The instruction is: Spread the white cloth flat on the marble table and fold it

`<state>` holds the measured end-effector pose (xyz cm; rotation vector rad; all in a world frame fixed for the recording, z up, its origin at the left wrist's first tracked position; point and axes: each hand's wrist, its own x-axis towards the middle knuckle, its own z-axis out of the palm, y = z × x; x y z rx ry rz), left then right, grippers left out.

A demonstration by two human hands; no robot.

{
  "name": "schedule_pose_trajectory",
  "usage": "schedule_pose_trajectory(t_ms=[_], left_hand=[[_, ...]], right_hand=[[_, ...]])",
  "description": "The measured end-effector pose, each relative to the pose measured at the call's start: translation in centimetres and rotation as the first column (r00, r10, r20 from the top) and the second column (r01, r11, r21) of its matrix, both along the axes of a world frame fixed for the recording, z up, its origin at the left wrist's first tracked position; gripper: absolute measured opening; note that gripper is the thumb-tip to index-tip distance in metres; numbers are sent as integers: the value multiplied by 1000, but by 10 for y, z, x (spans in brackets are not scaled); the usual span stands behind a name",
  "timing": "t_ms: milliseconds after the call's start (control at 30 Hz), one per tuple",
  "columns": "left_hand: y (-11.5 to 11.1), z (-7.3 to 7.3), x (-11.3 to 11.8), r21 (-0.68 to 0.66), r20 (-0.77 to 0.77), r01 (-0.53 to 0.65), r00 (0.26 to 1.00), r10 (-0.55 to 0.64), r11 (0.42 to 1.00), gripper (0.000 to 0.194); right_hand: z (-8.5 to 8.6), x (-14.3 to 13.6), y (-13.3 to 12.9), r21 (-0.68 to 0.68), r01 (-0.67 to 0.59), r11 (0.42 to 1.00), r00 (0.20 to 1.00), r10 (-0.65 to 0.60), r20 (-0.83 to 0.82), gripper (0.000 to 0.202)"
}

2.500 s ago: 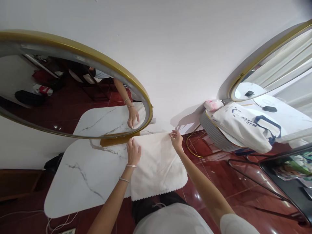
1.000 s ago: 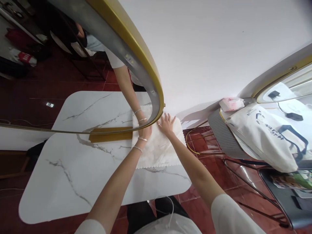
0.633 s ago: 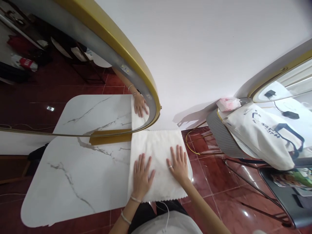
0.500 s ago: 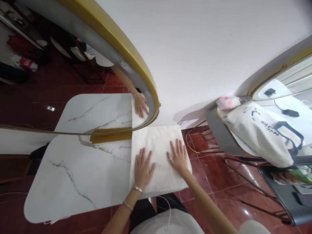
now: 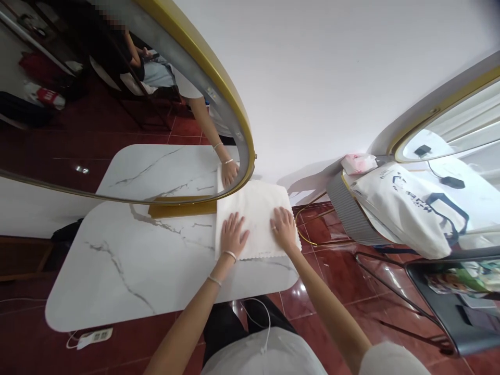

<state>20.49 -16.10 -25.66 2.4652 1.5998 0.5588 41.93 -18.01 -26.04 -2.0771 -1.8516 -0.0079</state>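
A white cloth [image 5: 258, 229] with a scalloped edge lies spread on the right part of a marble-patterned white table [image 5: 152, 271]. My left hand [image 5: 233, 234] rests palm down on the cloth's left side, fingers stretched out. On its right side lies my right hand [image 5: 284, 229], also palm down, its fingers slightly bent. Both hands press on the cloth without gripping it. The cloth's far edge reaches the wall, and its near edge lies back from the table's front edge.
A gold-framed round mirror [image 5: 234, 88] overhangs the table's back, reflecting a seated person. To the right stand a ribbed cabinet [image 5: 347, 213] with a white tote bag [image 5: 406, 213] and a pink-white packet [image 5: 358, 163], and a dark chair [image 5: 437, 312]. A power strip [image 5: 95, 337] lies below left.
Both hands have moved forward, and the cloth has slid toward the wall with them. Its near edge has drawn back from the table's front edge, uncovering the tabletop there.
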Motion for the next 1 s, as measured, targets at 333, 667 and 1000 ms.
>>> schedule_pose_trajectory(t_ms=[333, 667, 1000], left_hand=[[-151, 2, -26, 84, -75, -21, 997, 27, 996, 57], [18, 31, -57, -105, 255, -399, 874, 413, 911, 19], [4, -2, -22, 62, 30, -140, 990, 138, 988, 57]], right_hand=[[-10, -29, -145, -9, -114, 993, 988, 114, 102, 73], [-13, -35, -127, 42, -129, 991, 991, 128, 25, 72], [-4, -51, -100, 72, -234, 969, 972, 234, 14, 80]])
